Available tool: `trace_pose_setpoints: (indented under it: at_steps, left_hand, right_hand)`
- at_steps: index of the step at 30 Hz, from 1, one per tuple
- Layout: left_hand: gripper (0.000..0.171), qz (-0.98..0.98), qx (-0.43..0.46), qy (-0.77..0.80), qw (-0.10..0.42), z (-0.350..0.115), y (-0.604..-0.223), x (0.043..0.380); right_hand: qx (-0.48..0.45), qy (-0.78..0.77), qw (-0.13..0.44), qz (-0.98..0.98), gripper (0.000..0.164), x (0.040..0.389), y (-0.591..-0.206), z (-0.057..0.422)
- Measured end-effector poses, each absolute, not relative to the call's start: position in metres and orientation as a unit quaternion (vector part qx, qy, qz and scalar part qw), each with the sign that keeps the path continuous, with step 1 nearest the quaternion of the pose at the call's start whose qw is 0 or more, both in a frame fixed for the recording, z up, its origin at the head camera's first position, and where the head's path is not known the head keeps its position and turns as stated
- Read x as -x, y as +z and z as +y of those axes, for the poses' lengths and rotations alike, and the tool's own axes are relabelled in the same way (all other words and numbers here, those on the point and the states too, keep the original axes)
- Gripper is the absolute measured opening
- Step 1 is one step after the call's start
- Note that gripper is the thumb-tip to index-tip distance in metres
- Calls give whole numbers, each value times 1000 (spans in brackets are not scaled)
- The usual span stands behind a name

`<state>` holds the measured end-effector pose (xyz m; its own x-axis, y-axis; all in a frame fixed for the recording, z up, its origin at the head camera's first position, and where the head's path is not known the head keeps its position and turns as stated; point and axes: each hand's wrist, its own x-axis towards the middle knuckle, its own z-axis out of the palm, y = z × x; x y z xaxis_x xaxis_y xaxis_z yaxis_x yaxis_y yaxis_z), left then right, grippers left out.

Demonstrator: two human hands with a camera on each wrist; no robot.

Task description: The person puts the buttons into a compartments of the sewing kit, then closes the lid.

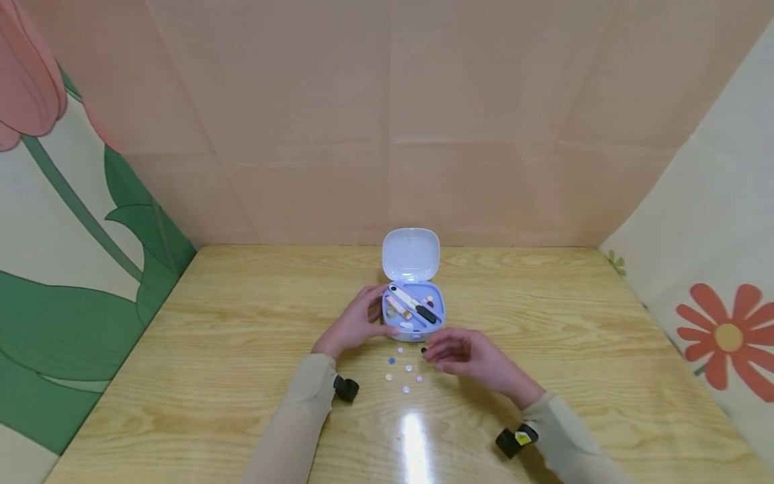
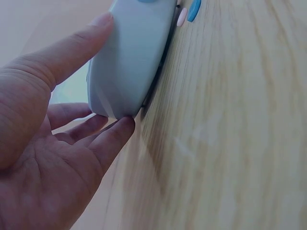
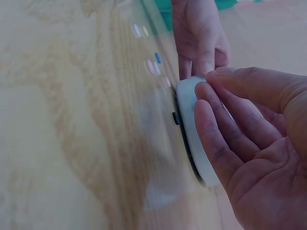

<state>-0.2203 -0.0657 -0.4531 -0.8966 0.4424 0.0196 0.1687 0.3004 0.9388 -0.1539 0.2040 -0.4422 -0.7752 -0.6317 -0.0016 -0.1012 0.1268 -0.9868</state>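
A small lilac plastic box [image 1: 387, 329] stands on the table with its lid [image 1: 411, 254] raised. My left hand [image 1: 357, 323] grips its left side, thumb along the front and fingers around the left end. Inside lie a slim white-and-black tool [image 1: 414, 304], a pink strip-like piece [image 1: 398, 307] and small buttons [image 1: 430, 300]. My right hand [image 1: 474, 359] hovers by the box's front right corner, fingers loosely bent and nothing visible between them. A black button [image 3: 175, 118] lies on the table beside the box, right at those fingertips in the head view.
Several loose buttons lie in front of the box, among them a blue one [image 1: 392, 360], a yellowish one [image 1: 388, 377] and a pink one [image 1: 419, 379]. The wooden table [image 1: 242, 349] meets a plain backdrop [image 1: 387, 168] behind, with flowered sheets at both sides.
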Motion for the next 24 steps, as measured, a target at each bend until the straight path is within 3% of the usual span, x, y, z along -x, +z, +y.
trace_pose_setpoints:
  at_steps: [24]
  left_hand:
    - [89,794,-192,565,120,-66,-452,220]
  right_hand:
    - [284,-596,227,716,39,149,-456,191]
